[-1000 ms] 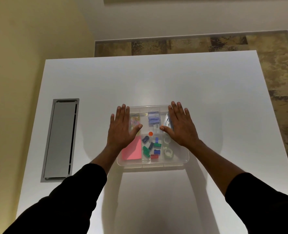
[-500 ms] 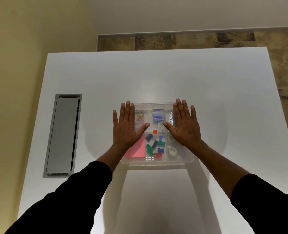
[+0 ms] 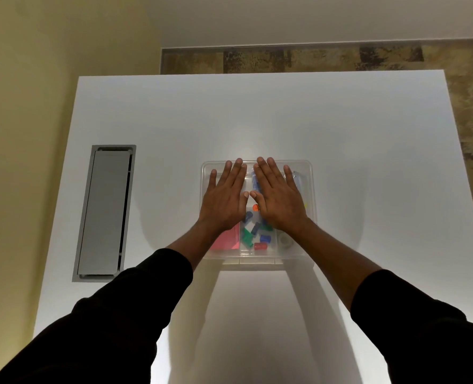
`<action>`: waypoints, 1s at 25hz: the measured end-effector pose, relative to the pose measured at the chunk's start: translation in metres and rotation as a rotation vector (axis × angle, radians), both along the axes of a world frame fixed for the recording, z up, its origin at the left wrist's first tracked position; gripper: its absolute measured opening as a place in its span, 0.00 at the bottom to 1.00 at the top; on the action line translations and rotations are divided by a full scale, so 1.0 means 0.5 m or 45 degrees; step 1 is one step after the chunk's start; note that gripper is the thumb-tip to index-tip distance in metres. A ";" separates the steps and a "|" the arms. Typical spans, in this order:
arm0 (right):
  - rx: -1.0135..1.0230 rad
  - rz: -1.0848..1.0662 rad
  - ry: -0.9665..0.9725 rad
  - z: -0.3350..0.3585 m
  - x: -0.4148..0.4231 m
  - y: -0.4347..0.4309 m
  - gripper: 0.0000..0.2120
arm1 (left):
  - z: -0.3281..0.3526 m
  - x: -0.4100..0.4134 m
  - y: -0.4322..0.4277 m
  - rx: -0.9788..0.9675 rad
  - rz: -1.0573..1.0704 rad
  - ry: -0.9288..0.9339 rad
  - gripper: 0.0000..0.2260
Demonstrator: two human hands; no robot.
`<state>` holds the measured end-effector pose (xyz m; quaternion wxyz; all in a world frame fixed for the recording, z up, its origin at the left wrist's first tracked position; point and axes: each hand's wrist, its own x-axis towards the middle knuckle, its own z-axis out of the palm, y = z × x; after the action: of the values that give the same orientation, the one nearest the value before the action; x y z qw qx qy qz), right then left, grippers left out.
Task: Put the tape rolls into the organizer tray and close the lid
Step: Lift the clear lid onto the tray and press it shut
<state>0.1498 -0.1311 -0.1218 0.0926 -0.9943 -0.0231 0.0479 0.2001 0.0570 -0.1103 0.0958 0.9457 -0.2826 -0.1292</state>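
A clear plastic organizer tray [image 3: 311, 189] lies in the middle of the white table with its transparent lid down on top. My left hand [image 3: 224, 199] and my right hand [image 3: 278, 199] both rest flat on the lid, fingers spread, thumbs almost touching. Through the lid a clear tape roll [image 3: 284, 241] shows in the near right compartment. Small blue, green and red clips [image 3: 253, 236] fill the middle compartment and a pink note pad [image 3: 227, 241] lies at the near left. My hands hide the far compartments.
A grey metal cable hatch [image 3: 105, 213] is set into the table at the left. A yellow wall runs close along the table's left edge. Patterned floor lies beyond the far and right edges.
Both hands have slid inward from the tray's left and right sides to its middle, so the thumbs nearly meet. The camera has shifted closer.
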 end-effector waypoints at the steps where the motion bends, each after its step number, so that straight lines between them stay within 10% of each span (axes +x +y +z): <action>1: -0.001 0.007 0.007 0.002 0.000 0.000 0.35 | 0.003 0.003 0.003 0.008 -0.018 0.012 0.33; 25: 0.088 -0.436 -0.052 0.012 -0.252 0.031 0.44 | -0.013 -0.229 0.069 -0.004 0.394 -0.073 0.46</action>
<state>0.0239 -0.1154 -0.1158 0.1332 -0.9807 0.1429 0.0103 0.0858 0.0913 -0.1167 0.1080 0.9811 -0.1362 -0.0853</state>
